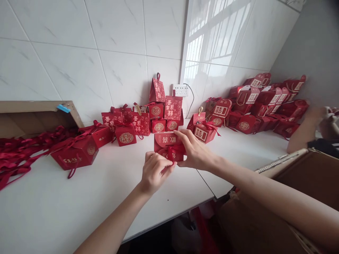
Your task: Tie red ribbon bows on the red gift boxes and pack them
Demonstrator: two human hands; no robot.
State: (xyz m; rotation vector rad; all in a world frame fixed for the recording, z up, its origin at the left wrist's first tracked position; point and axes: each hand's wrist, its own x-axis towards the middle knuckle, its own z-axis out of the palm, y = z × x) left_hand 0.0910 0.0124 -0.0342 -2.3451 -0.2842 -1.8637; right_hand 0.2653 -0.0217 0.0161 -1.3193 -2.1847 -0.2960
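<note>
In the middle of the white table a small red gift box [165, 139] with gold characters stands between my hands. A red ribbon [171, 153] runs across its front. My left hand [156, 171] is closed in a pinch on the ribbon, low at the box's near side. My right hand [194, 150] curves around the right side of the box, its fingers at the top edge and its thumb near the lower right corner. The box's right side is partly hidden behind that hand.
Several finished-looking red boxes [126, 137] stand along the tiled wall, and more are piled [249, 95] at the right. Loose red ribbons [18, 151] lie left, before a cardboard box [39, 120]. Another carton [299, 176] stands right, near another person's arm [304, 128].
</note>
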